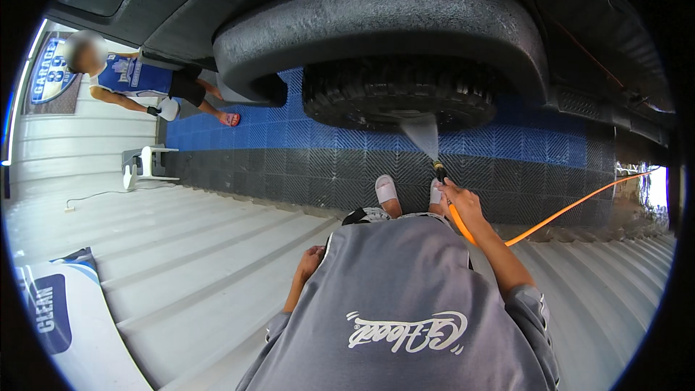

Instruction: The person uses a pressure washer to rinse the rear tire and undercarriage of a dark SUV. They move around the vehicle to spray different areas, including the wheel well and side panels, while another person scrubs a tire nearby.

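Note:
My right hand (462,205) grips a hose spray nozzle (439,169) with a brass-coloured tip, and an orange hose (460,222) runs back from it past my forearm. A fan of water (423,133) leaves the nozzle and strikes the lower side of a vehicle's knobbly black tire (399,92). Above the tire arches a textured dark fender flare (380,16), speckled with what look like wet spots. At my side, against the grey shirt, hangs my left hand (311,262); its fingers are partly hidden.
Blue and dark grey ribbed floor tiles (282,174) lie under my sandals. The orange hose trails off right across the floor. At left, another person (136,77) holds a white container (169,109). A white stool (149,163) stands by the corrugated wall (228,260).

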### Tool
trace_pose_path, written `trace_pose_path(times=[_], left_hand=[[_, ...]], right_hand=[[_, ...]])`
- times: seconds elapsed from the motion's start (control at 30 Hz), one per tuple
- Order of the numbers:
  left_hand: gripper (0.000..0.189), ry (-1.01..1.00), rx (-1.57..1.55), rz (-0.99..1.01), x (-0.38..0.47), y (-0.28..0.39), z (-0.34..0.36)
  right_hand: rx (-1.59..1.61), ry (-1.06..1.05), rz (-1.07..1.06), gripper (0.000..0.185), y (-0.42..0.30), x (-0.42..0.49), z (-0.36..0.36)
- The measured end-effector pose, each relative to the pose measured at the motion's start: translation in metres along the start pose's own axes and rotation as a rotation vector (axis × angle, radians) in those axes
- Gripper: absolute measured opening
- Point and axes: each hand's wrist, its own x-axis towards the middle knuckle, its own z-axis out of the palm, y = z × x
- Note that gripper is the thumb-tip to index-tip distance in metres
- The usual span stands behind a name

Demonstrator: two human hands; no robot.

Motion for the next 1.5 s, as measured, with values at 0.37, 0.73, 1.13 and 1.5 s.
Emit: trace_pose_path(times=[0.37,0.73,1.13,1.5], left_hand=[[0.035,-0.014,-0.012,0.039,0.003,-0.001,-0.002],[0.033,-0.001,0.014,0.031,0.002,0.001,-0.001],[0.034,-0.009,0.037,0.027,0.012,0.003,0.008],[0.036,0.004,0.049,0.024,0.005,0.021,0.006]], right_hand=[[0.016,0.01,-0.125,0.021,-0.027,0.016,-0.016],[0.196,-0.004,-0.126,0.021,-0.042,0.02,-0.027],[0.195,-0.036,-0.083,0.022,-0.017,0.009,-0.033],[-0.04,0.089,0.038,0.016,0.04,0.011,-0.051]])
